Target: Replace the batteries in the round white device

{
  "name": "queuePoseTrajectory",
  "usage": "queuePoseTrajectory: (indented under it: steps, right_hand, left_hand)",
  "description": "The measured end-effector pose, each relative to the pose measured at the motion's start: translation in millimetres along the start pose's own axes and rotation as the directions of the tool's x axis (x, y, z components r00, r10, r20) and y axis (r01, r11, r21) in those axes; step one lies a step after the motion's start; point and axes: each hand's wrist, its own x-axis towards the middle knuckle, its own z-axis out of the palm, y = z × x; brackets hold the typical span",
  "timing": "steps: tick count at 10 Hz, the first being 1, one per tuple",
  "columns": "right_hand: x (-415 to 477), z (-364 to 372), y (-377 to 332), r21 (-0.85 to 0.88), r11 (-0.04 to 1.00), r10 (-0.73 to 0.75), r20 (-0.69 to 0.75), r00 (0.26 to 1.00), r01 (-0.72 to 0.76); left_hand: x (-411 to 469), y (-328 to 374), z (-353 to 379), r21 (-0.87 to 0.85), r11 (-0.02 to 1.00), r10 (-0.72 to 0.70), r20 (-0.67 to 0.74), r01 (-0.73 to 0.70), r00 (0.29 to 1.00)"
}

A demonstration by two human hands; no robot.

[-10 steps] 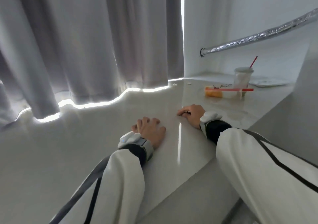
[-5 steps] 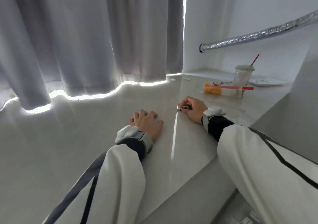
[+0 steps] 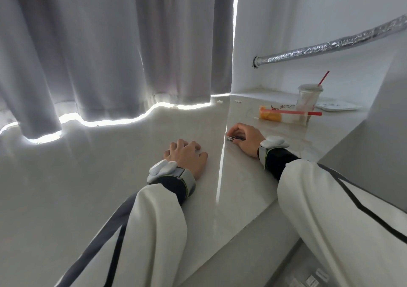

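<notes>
Since a second ago the view has tipped slightly and the right hand [image 3: 246,138] has turned its fingers up off the counter [image 3: 110,176], so that small metal-ended cylinders, which I take for batteries [image 3: 235,138], now show in its curled fingertips; a second ago they were hidden under the hand. Grey curtains [image 3: 110,44] hang along the back of the pale counter, and off to the right stand a lidded cup [image 3: 308,99] with a red straw and a packet with orange contents [image 3: 269,115], well apart from both hands. Left hand [image 3: 186,156] lies palm down on the counter, fingers loosely bent and together, gripping nothing that shows. Right hand pinches the batteries between thumb and fingers just above the surface, their long axis running roughly left to right with the metal caps pointing towards the left hand. No round white device can be seen on the counter; whether it sits under the left palm cannot be told. If it does, the batteries lie just to its right, and the right hand is the nearer to carry them across.
</notes>
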Motion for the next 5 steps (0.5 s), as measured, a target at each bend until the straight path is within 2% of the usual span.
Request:
queuePoseTrajectory:
  steps: [1, 3, 5]
  right_hand:
    - [-1, -3, -3, -0.006, 1.0, -0.017, 0.034, 0.999, 0.017]
    - [-9, -4, -8, -0.151, 0.986, -0.066, 0.017, 0.998, 0.068]
    - [-35, 3, -32, -0.414, 0.891, -0.191, 0.024, 0.981, 0.184]
  left_hand:
    - [2, -1, 0, 0.011, 1.0, 0.005, 0.009, -0.005, 1.0]
    - [-1, -3, -1, 0.004, 1.0, 0.023, 0.005, -0.023, 1.0]
    - [-17, -7, -11, -0.166, 0.986, -0.005, -0.013, 0.002, 1.0]
